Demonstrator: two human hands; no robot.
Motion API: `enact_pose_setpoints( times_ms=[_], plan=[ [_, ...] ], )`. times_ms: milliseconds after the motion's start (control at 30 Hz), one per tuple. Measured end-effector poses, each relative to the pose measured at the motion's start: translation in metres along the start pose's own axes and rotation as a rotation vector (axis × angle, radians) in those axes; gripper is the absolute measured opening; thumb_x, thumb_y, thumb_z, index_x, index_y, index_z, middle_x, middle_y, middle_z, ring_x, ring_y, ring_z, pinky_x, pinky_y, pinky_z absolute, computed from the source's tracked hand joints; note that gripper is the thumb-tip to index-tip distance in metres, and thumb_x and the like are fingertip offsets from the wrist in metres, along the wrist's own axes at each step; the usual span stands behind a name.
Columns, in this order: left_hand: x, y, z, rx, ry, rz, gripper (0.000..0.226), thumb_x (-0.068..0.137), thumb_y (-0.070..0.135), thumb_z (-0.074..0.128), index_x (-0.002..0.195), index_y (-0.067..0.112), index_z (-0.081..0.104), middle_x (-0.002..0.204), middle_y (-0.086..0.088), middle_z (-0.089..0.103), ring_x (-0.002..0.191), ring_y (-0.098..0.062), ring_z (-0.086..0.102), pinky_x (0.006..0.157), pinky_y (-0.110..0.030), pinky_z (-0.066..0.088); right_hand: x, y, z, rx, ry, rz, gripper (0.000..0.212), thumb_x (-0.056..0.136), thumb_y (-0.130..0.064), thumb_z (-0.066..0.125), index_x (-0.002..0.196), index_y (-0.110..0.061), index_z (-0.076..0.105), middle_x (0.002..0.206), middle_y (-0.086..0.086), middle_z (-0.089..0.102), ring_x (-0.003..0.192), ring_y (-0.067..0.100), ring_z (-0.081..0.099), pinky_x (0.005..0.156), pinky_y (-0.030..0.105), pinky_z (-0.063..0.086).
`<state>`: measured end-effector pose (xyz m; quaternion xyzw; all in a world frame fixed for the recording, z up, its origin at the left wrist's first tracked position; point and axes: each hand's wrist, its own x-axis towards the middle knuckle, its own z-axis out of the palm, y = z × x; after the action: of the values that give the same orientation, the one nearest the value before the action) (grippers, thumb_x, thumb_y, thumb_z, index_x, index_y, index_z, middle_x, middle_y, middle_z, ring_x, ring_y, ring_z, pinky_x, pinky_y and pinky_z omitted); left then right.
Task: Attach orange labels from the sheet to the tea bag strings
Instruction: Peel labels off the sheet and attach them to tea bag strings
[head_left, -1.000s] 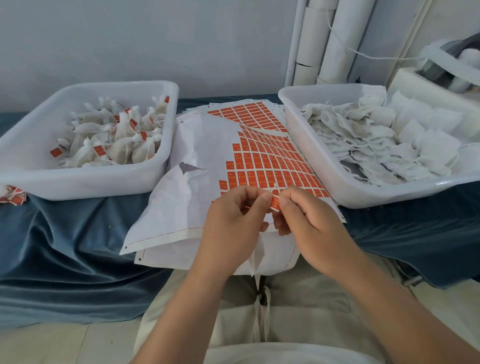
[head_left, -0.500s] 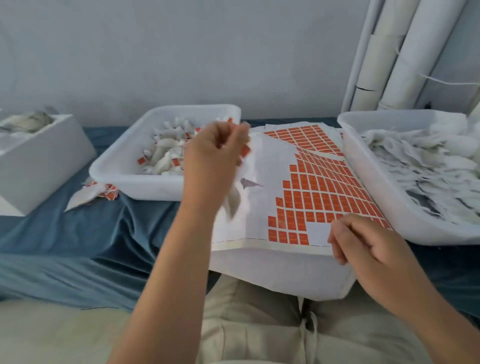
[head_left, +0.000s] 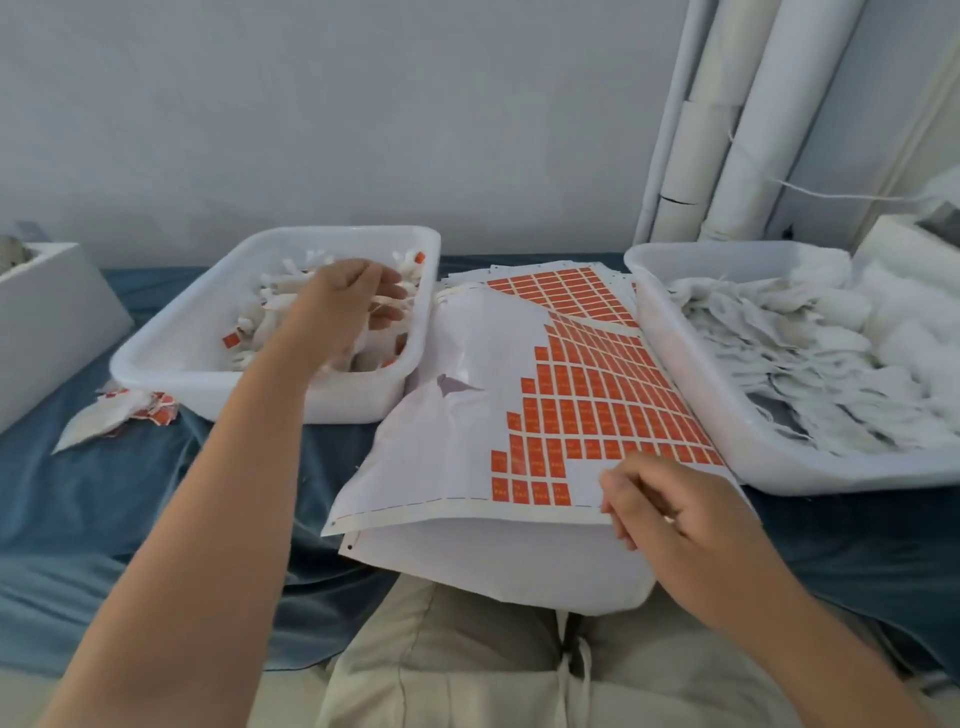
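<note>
Head cam shows both hands pretty well. The left hand (head_left: 343, 301) is out over the left tub (head_left: 322, 402), fingers loose and spread just above the pile of labelled tea bags (head_left: 270, 312). There's a pale strand by the fingertips, but it's too blurry to say it's pinching anything. The right hand (head_left: 680, 514) is at the near right corner of the label sheet (head_left: 467, 415), fingers curled, tips on the blank patch just right of the last short row of orange labels (head_left: 587, 410). Can't tell if it's nipping the paper or just resting there. My read is this is the handover bit: a finished bag goes in the tub while the other hand lines up the next label. To do it well I'd let go well inside the rim so no string or tag hangs over the side. Then take the end label of that bottom row, lift one corner with a nail and peel slowly so it doesn't curl onto itself. The sheet overhangs the desk edge onto the lap, so a bit of weight on it should stop it sliding. The unlabelled tea bags (head_left: 779, 364) sit in the right tub (head_left: 753, 462), touching the sheet's edge, near the right hand and well apart from the left. Further out, a heap of label scraps (head_left: 140, 410) lies on the blue cloth (head_left: 156, 493) beside the left tub.
</note>
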<state>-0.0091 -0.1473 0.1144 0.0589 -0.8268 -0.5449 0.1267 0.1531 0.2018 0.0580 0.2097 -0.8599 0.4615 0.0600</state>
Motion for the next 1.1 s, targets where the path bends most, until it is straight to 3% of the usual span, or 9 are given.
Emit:
enact_pose_setpoints(
  times_ms=[133, 267, 400, 467, 567, 700, 867, 933, 1100],
  plan=[
    [-0.004, 0.008, -0.006, 0.491, -0.113, 0.2, 0.029, 0.11, 0.037, 0.043, 0.104, 0.039, 0.071, 0.098, 0.033, 0.074, 0.081, 0.003, 0.073, 0.075, -0.023, 0.052, 0.004, 0.001, -0.013, -0.037, 0.047, 0.005, 0.034, 0.099, -0.06, 0.048, 0.082, -0.034, 0.062, 0.073, -0.005, 0.066, 0.069, 0.017, 0.065, 0.065, 0.032, 0.051],
    [-0.022, 0.027, -0.013, 0.839, -0.019, 0.335, 0.041, 0.102, 0.059, 0.034, 0.116, 0.048, 0.071, 0.089, 0.015, 0.074, 0.077, -0.013, 0.065, 0.075, -0.038, 0.047, 0.014, 0.009, -0.048, -0.132, 0.236, 0.045, 0.024, 0.097, -0.062, 0.05, 0.09, -0.043, 0.064, 0.081, -0.017, 0.07, 0.069, 0.006, 0.066, 0.064, 0.019, 0.055],
    [-0.062, 0.055, -0.004, 0.725, 0.018, 0.444, 0.044, 0.094, 0.065, 0.039, 0.102, 0.041, 0.074, 0.078, 0.015, 0.071, 0.076, -0.019, 0.067, 0.076, -0.041, 0.052, 0.036, 0.042, -0.107, -0.345, 0.481, 0.211, 0.006, 0.097, -0.046, 0.067, 0.092, -0.042, 0.067, 0.084, -0.019, 0.068, 0.077, 0.001, 0.064, 0.063, 0.021, 0.044],
    [-0.089, 0.067, 0.011, 0.667, -0.017, 0.508, 0.026, 0.1, 0.054, 0.049, 0.103, 0.048, 0.074, 0.079, 0.029, 0.064, 0.076, -0.005, 0.065, 0.072, -0.033, 0.048, 0.048, 0.061, -0.138, -0.525, 0.333, 0.367, 0.005, 0.095, -0.042, 0.072, 0.099, -0.039, 0.071, 0.087, -0.017, 0.066, 0.08, 0.003, 0.06, 0.066, 0.027, 0.042],
    [-0.127, 0.08, 0.041, 0.571, -0.147, 0.509, 0.041, 0.094, 0.063, 0.042, 0.111, 0.047, 0.075, 0.093, 0.031, 0.068, 0.076, 0.009, 0.062, 0.069, -0.021, 0.05, 0.062, 0.075, -0.156, -0.64, -0.056, 0.497, 0.028, 0.091, -0.039, 0.079, 0.118, -0.04, 0.07, 0.103, -0.022, 0.062, 0.092, 0.003, 0.059, 0.078, 0.032, 0.044],
    [-0.162, 0.071, 0.082, 0.444, -0.282, 0.522, 0.052, 0.087, 0.069, 0.037, 0.114, 0.044, 0.074, 0.099, 0.03, 0.07, 0.079, 0.006, 0.067, 0.072, -0.016, 0.058, 0.076, 0.074, -0.144, -0.673, -0.17, 0.458, 0.012, 0.098, -0.033, 0.071, 0.103, -0.044, 0.075, 0.101, -0.026, 0.066, 0.093, -0.001, 0.058, 0.075, 0.025, 0.042],
    [-0.184, 0.045, 0.108, 0.365, -0.365, 0.561, 0.034, 0.099, 0.055, 0.048, 0.098, 0.037, 0.077, 0.086, 0.029, 0.069, 0.085, 0.003, 0.064, 0.068, -0.01, 0.044, 0.07, 0.072, -0.146, -0.56, -0.066, 0.438, 0.038, 0.108, -0.039, 0.052, 0.084, -0.022, 0.076, 0.085, -0.011, 0.074, 0.085, 0.015, 0.068, 0.082, 0.037, 0.052],
    [-0.186, 0.04, 0.112, 0.385, -0.387, 0.549, 0.036, 0.099, 0.057, 0.046, 0.099, 0.037, 0.077, 0.091, 0.028, 0.071, 0.087, 0.003, 0.064, 0.069, -0.01, 0.045, 0.067, 0.068, -0.146, -0.52, -0.094, 0.425, 0.046, 0.104, -0.05, 0.055, 0.079, -0.016, 0.073, 0.072, -0.004, 0.069, 0.072, 0.015, 0.063, 0.071, 0.036, 0.047],
    [-0.188, 0.037, 0.112, 0.374, -0.426, 0.546, 0.046, 0.1, 0.065, 0.038, 0.099, 0.039, 0.075, 0.091, 0.027, 0.071, 0.088, 0.002, 0.065, 0.068, -0.01, 0.046, 0.07, 0.063, -0.139, -0.553, -0.066, 0.38, 0.023, 0.101, -0.033, 0.065, 0.08, -0.036, 0.075, 0.081, -0.013, 0.074, 0.081, 0.011, 0.067, 0.068, 0.03, 0.046]
  ],
)
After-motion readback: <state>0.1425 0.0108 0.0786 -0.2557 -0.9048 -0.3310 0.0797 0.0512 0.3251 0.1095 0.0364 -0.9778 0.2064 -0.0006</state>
